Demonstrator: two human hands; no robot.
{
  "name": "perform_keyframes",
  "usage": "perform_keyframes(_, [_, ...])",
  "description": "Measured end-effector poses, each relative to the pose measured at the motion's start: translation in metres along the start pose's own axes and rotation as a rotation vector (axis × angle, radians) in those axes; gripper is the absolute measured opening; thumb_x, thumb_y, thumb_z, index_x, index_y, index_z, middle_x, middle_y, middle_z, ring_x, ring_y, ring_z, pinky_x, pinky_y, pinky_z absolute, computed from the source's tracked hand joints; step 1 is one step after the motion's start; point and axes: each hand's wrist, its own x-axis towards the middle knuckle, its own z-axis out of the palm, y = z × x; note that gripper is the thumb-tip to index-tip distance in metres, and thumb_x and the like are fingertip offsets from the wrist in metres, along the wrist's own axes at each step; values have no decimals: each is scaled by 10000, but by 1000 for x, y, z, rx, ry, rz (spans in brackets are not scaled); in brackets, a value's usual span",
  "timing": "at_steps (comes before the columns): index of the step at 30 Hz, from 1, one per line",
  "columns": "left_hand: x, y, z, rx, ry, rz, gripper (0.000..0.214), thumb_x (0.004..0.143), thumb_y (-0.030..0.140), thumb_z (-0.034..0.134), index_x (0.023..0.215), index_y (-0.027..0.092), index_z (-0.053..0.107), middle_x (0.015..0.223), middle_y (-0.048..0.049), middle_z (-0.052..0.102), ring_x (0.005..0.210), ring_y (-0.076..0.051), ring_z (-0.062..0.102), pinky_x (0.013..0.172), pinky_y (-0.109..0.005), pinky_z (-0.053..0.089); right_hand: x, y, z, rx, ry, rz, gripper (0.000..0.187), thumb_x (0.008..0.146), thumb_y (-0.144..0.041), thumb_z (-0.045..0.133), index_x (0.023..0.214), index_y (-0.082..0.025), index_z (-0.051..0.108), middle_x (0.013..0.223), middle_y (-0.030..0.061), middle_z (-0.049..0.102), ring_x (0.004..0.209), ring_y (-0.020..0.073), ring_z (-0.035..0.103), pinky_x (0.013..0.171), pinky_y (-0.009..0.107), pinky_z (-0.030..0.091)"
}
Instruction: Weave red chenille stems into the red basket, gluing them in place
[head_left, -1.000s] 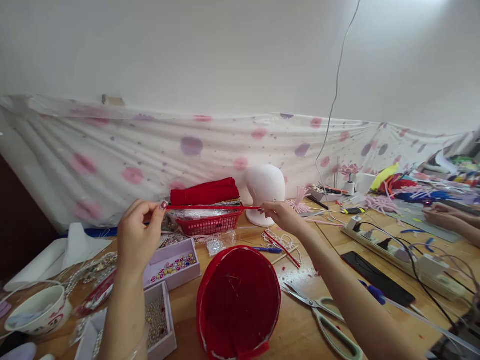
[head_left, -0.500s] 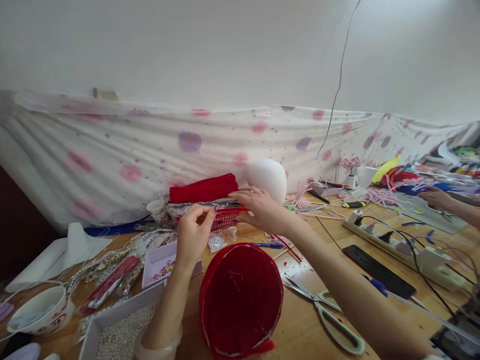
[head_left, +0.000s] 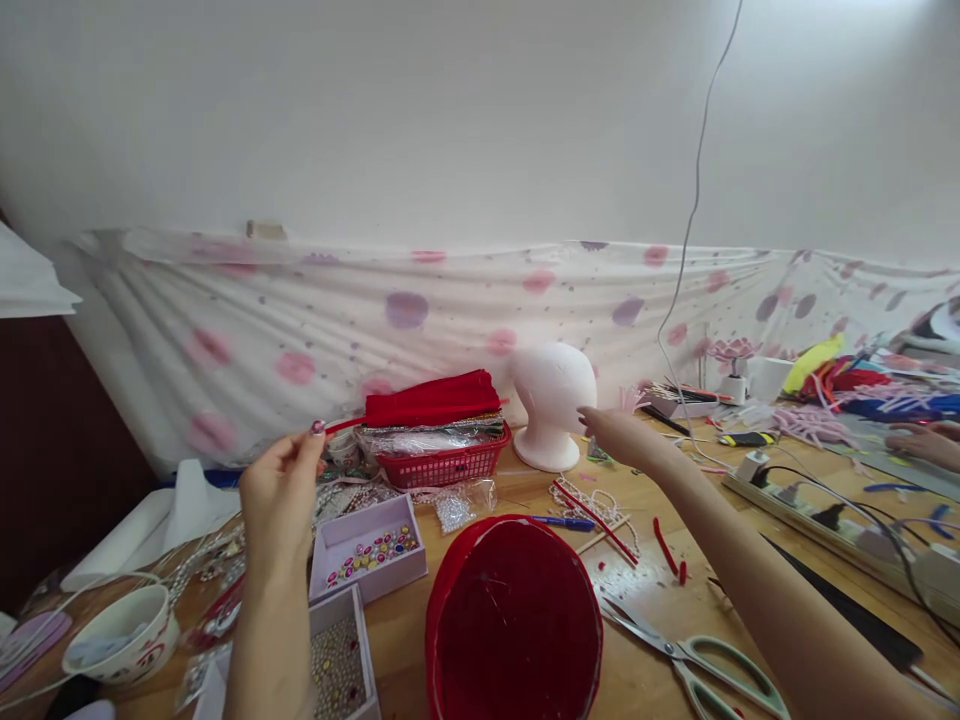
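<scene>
My left hand [head_left: 279, 490] is raised on the left, thumb and fingers pinched on a thin red pipe cleaner [head_left: 346, 424]. Its visible part points right, towards a bundle of red stems [head_left: 429, 398] on top of a red basket [head_left: 444, 465]. My right hand [head_left: 619, 435] is in front of the white foam head [head_left: 553, 400], fingers stretched out to the left; part of them is hidden, and nothing shows in them. Below and between my hands stands a red, hollow, round fabric-covered form [head_left: 517, 620], its open side facing me.
Scissors [head_left: 675, 650] lie right of the red form, with a blue pen [head_left: 566, 523] and red stem pieces behind. Boxes of gems [head_left: 367, 545] and beads [head_left: 341, 655] stand left, beside a bowl [head_left: 124, 635]. A power strip [head_left: 832, 535] and another person's hand [head_left: 926, 442] are at right.
My hands have moved apart: the left one to the left with the pipe cleaner, the right one to the right, off it. The view has shifted, showing more of the foam head and basket.
</scene>
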Motion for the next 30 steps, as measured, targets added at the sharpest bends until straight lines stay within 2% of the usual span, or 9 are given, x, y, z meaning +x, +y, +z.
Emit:
perform_keyframes(2, [-12,-2,16,-26,-98,-4,379,657,487,703,803,138,689,638,13,584,586,-110,454,561,-229,373,0,-21,-13,63,42,-83,516,942,-116,426,1447,-212,475,1237,148,685,1124,253,649,890,362,521])
perform_keyframes(4, [-27,-4,35,-42,-202,12,386,666,501,701,800,139,689,627,19,562,587,-103,455,562,-216,374,2,-50,-25,109,121,-196,576,956,-282,526,1509,-281,367,1512,101,463,1361,247,447,1095,394,384])
perform_keyframes(7, [-45,-5,54,-27,-368,48,380,719,523,659,709,144,651,577,28,510,568,-98,451,559,-212,378,4,-85,-35,100,353,-373,561,921,-308,615,1457,-293,452,1558,125,387,1425,345,313,1140,609,192])
perform_keyframes(10, [-51,-4,56,36,-505,110,399,786,531,588,673,151,625,564,15,510,559,-120,486,569,-239,413,4,-96,-38,49,203,-420,273,987,-231,491,1199,-272,659,1223,95,693,1225,277,553,1087,557,281])
perform_keyframes(13, [-51,6,53,138,-536,236,318,815,461,586,788,159,681,741,-44,625,717,-184,584,698,-306,468,1,-95,-34,-7,56,-366,255,1002,-254,449,994,-182,693,882,105,759,845,229,703,822,349,474])
perform_keyframes(16, [-58,23,62,343,-590,504,227,877,345,533,921,205,707,1029,-81,670,1000,-243,581,979,-425,395,0,-97,-29,-22,62,-328,250,989,-195,438,985,-140,682,884,145,756,804,253,723,684,296,474])
perform_keyframes(20, [-65,40,83,856,-715,893,282,971,275,404,875,207,659,890,-49,702,951,-221,587,1123,-543,212,-2,-100,-28,-6,57,-325,243,986,-172,431,1030,-165,670,972,132,757,895,249,726,718,282,488])
perform_keyframes(27, [-11,38,65,995,-615,757,360,929,327,404,652,199,595,688,-33,668,842,-228,615,1065,-537,244,-13,-66,-25,10,-8,-235,242,941,-92,441,1010,-142,667,960,150,759,882,269,729,713,307,503])
perform_keyframes(30, [11,32,47,1010,-562,671,384,899,352,383,576,208,532,599,-26,641,690,-199,594,868,-365,399,-16,-56,-20,21,-17,-209,257,968,-136,413,1008,-142,667,982,147,757,891,271,728,724,313,505])
